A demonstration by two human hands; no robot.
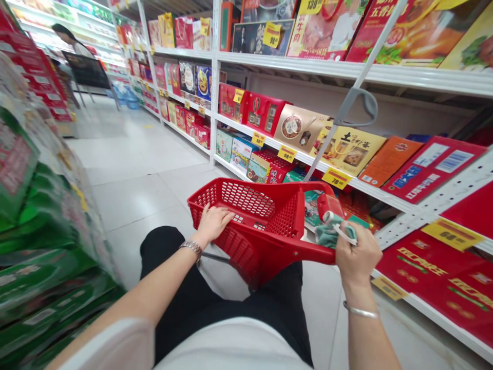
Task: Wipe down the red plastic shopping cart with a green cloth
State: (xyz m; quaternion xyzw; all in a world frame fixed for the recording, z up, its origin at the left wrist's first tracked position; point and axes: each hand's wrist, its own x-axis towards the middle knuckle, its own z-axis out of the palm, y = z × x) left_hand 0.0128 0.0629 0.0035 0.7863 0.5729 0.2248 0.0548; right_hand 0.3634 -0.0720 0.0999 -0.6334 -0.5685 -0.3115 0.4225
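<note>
A red plastic shopping cart (pixel 265 246) with a perforated basket stands before my legs, its inside bare where visible. My left hand (pixel 213 223) grips the basket's near rim on the left, fingers over the edge. At the right end, my right hand (pixel 358 254) is closed around the end of the cart's red handle. A teal cloth (pixel 327 231) with a white strap is bunched at that hand; whether the fingers also pinch it I cannot tell. A thin light rod (pixel 321 154) with a grey loop (pixel 356 108) rises behind the cart, slanting across the shelves.
White shelves (pixel 213 92) with boxed goods and yellow price tags line the right side. Stacked green packages (pixel 50 308) stand close on the left. Farther along the aisle are a black chair (pixel 87 74), a seated person (pixel 71 41) and blue water bottles (pixel 131 97).
</note>
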